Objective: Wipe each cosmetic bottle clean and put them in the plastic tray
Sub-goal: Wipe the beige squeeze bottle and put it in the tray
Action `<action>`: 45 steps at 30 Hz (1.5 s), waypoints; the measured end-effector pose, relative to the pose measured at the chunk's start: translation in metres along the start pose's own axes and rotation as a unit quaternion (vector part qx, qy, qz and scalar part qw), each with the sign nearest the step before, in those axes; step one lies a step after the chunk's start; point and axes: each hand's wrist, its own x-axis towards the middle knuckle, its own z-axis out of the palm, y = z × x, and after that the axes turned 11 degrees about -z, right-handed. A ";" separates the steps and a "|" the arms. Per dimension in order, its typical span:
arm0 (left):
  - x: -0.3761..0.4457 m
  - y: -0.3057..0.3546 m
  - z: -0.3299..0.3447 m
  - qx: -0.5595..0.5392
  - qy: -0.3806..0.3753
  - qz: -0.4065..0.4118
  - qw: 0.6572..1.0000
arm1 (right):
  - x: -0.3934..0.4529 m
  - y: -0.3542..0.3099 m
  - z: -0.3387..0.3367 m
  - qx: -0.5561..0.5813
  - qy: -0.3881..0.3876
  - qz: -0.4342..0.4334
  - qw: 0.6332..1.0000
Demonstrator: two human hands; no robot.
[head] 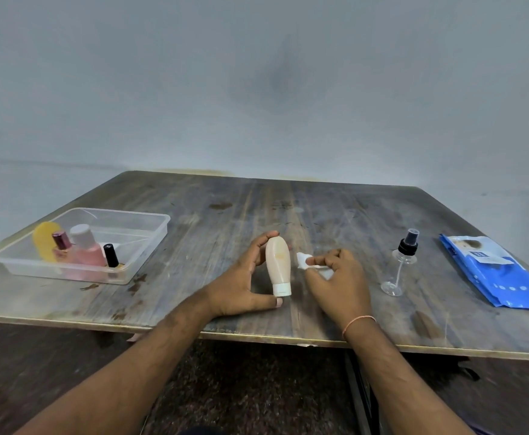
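My left hand (241, 284) holds a beige tube bottle (278, 265) with a white cap, pinched end to end between fingertips at the far end and thumb at the cap. Just to its right, my right hand (338, 281) pinches a small white wipe (304, 260), a little apart from the bottle. A clear plastic tray (150, 243) stands at the left. In it are a yellow bottle (44, 240), a pink perfume bottle (62, 246), a pink bottle with a grey cap (87, 249) and a small black-capped bottle (111, 255).
A clear spray bottle (399, 265) with a black pump stands right of my right hand. A blue wipes packet (498, 274) lies at the far right. The worn wooden table (256, 208) ends in a near edge just under my wrists.
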 end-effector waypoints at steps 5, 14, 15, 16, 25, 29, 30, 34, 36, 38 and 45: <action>0.001 0.001 0.001 0.004 0.007 0.010 1.000 | -0.002 -0.006 -0.004 0.045 0.002 -0.028 0.999; -0.001 0.004 0.002 0.039 0.029 0.005 0.999 | -0.002 -0.003 -0.006 0.125 0.017 -0.053 0.991; -0.002 0.005 0.002 0.044 0.034 0.007 0.998 | -0.003 -0.003 -0.006 0.144 0.009 -0.060 0.988; -0.003 0.006 0.003 0.049 0.039 0.011 0.998 | -0.004 -0.003 -0.005 0.162 -0.006 -0.065 0.985; -0.014 0.014 -0.001 0.088 0.067 0.021 0.994 | -0.006 -0.016 -0.008 0.276 -0.075 -0.050 0.957; -0.020 0.021 -0.014 0.108 0.064 0.042 0.991 | -0.005 -0.035 -0.006 0.292 -0.072 -0.034 0.953; -0.022 0.023 -0.019 0.113 0.068 0.049 0.990 | -0.003 -0.042 -0.005 0.296 -0.070 -0.032 0.952; -0.034 0.031 -0.050 0.123 0.080 0.067 0.987 | 0.011 -0.075 -0.003 0.342 -0.084 -0.017 0.936; -0.043 0.034 -0.068 0.133 0.083 0.078 0.985 | 0.018 -0.096 -0.001 0.357 -0.100 -0.011 0.929; -0.052 0.034 -0.088 0.156 0.096 0.085 0.979 | 0.025 -0.115 0.004 0.359 -0.112 -0.018 0.927; -0.103 0.024 -0.170 0.194 0.185 0.069 0.961 | 0.048 -0.201 0.048 0.350 -0.150 -0.072 0.922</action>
